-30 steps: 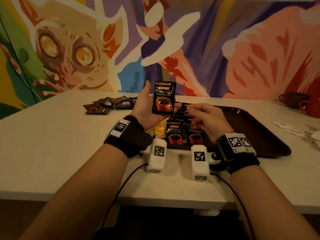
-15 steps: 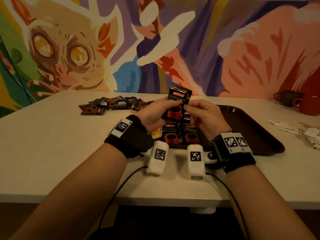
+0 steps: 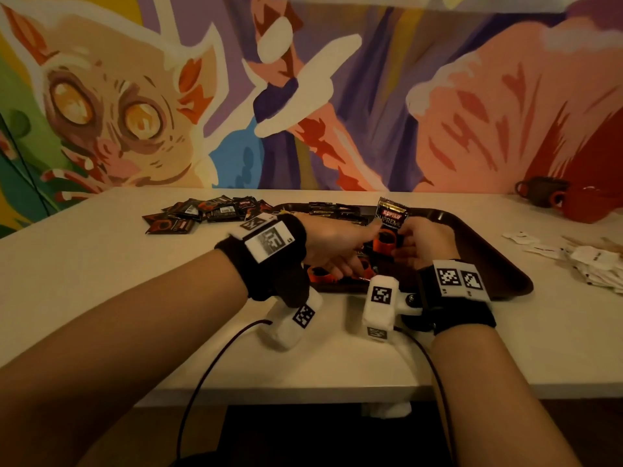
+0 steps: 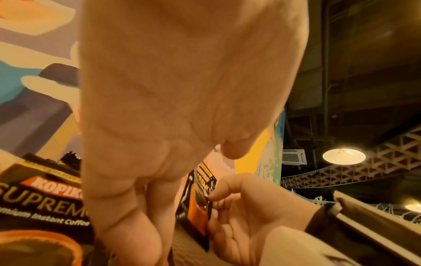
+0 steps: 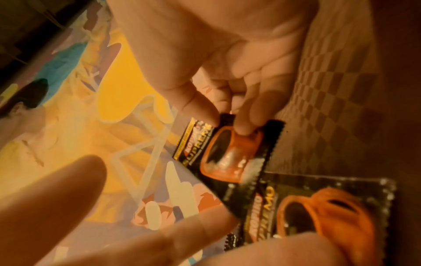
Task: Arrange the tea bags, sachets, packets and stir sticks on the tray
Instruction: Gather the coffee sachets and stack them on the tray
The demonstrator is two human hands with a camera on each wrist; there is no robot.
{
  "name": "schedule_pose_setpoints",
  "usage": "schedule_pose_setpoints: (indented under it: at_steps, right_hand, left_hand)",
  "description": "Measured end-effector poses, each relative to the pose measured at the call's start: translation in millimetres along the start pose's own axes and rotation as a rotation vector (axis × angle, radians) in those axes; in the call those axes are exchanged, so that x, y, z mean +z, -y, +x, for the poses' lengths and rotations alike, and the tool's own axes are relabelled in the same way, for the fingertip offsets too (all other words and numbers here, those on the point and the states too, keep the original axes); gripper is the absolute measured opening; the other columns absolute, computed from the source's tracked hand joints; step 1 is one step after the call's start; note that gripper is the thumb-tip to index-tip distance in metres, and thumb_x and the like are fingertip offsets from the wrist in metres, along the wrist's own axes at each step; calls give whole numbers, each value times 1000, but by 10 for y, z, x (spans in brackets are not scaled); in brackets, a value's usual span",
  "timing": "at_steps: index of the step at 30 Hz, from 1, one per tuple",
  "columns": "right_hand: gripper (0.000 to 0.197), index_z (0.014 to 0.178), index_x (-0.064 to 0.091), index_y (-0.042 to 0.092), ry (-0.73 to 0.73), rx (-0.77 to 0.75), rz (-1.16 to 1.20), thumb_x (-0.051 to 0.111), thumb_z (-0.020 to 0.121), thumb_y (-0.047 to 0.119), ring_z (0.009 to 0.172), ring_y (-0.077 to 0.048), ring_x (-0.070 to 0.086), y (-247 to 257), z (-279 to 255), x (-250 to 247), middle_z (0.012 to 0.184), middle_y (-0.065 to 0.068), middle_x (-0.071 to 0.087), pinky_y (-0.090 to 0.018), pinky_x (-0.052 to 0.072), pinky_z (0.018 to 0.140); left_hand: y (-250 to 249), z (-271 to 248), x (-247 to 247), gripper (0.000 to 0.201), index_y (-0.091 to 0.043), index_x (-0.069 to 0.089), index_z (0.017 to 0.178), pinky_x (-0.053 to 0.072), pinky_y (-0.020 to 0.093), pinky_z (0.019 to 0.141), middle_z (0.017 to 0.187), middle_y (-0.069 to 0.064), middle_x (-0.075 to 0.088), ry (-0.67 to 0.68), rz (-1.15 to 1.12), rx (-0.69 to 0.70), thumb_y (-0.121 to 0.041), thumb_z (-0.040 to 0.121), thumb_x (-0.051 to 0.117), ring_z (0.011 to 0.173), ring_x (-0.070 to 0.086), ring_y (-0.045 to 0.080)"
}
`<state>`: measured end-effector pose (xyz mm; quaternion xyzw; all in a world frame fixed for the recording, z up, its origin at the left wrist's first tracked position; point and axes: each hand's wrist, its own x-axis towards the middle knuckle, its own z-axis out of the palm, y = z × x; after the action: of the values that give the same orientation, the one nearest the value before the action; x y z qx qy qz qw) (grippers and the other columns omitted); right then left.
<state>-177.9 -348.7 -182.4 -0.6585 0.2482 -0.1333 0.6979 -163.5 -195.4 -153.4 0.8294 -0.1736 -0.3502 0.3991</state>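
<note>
While both hands meet over the near part of the tray [image 3: 499,261], the right hand [image 3: 426,244] pinches a coffee packet [image 3: 389,230] by its lower part and holds it upright, just above the packets already laid [image 3: 340,276] there. The left hand [image 3: 332,242] reaches in from nine o'clock, thumb at the packet's edge; the right wrist view shows its thumb and finger pinching the packet too. So the step in hand is, by my reading, setting this packet down beside the laid ones. Next it wants lowering flat, print up, edges squared to its neighbours. At ten o'clock a loose pile [image 3: 202,215] waits on the counter [image 3: 101,281]; at three o'clock lie white sachets [image 3: 593,261].
</note>
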Motion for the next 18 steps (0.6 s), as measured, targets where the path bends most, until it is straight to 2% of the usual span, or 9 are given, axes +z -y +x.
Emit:
schedule_pose_setpoints:
  at_steps: [3, 5, 7, 9, 11, 12, 14, 16, 18]
  right_hand:
    - [30, 106, 57, -1, -8, 11, -155, 56, 76, 3, 60, -27, 64, -24, 41, -24, 86, -16, 65, -26, 43, 46]
    - [34, 109, 58, -3, 14, 21, -257, 55, 76, 4, 60, -28, 64, -45, 41, -30, 88, -16, 64, -26, 44, 46]
    - [36, 114, 54, -4, 86, 52, -360, 54, 79, 4, 60, -27, 62, -49, 28, -27, 88, -17, 63, -25, 43, 43]
    - [32, 113, 52, -4, 165, 72, -451, 54, 82, 4, 61, -24, 61, -44, 8, -14, 93, -18, 63, -25, 41, 43]
    - [28, 110, 55, -4, 201, 77, -504, 56, 84, 5, 65, -23, 62, -48, 17, 6, 99, -19, 65, -28, 45, 49]
    - [26, 108, 57, -4, 211, 79, -520, 57, 84, 5, 67, -23, 63, -52, 20, 12, 100, -19, 66, -28, 48, 52]
    - [22, 104, 59, -3, 224, 82, -539, 60, 84, 5, 73, -24, 65, -63, 30, 28, 99, -19, 68, -32, 56, 67]
    - [15, 97, 60, -2, 244, 89, -559, 62, 84, 5, 77, -25, 64, -70, 33, 42, 100, -20, 67, -35, 54, 80]
    - [17, 95, 61, 0, 262, 78, -594, 68, 82, 10, 81, -25, 65, -82, 39, 52, 99, -17, 66, -37, 54, 84]
  left_hand:
    - [6, 51, -33, 75, -10, 16, 150, 41, 34, 97, 137, 20, 50, -24, -27, 19, -62, 95, 20, 126, 48, 29]
    - [29, 58, -56, 72, -8, 22, 148, 43, 32, 95, 137, 20, 50, -59, -52, 38, -59, 96, 21, 122, 51, 27]
    - [41, 30, -87, 64, -7, 32, 143, 48, 26, 83, 126, 17, 58, -123, -101, 78, -53, 98, 27, 104, 59, 21]
    - [50, -26, -170, 50, -8, 44, 134, 48, 19, 66, 105, 8, 66, -188, -101, 125, -43, 100, 37, 79, 60, 11]
    - [61, -102, -291, 33, -13, 55, 124, 45, 15, 58, 95, 0, 67, -254, 54, 149, -31, 98, 48, 72, 58, 6]
    - [71, -129, -350, 28, -15, 58, 121, 44, 15, 58, 93, -3, 66, -301, 162, 148, -27, 96, 54, 73, 57, 5]
    - [90, -157, -450, 31, -17, 58, 122, 43, 18, 62, 94, -5, 60, -379, 357, 121, -23, 91, 62, 77, 53, 7]
    - [103, -158, -495, 50, -17, 50, 131, 44, 20, 66, 109, -4, 54, -403, 518, 49, -29, 86, 68, 86, 53, 10]
    - [122, -122, -500, 70, -20, 37, 140, 48, 23, 72, 131, 1, 47, -385, 684, -41, -41, 82, 70, 103, 54, 17]
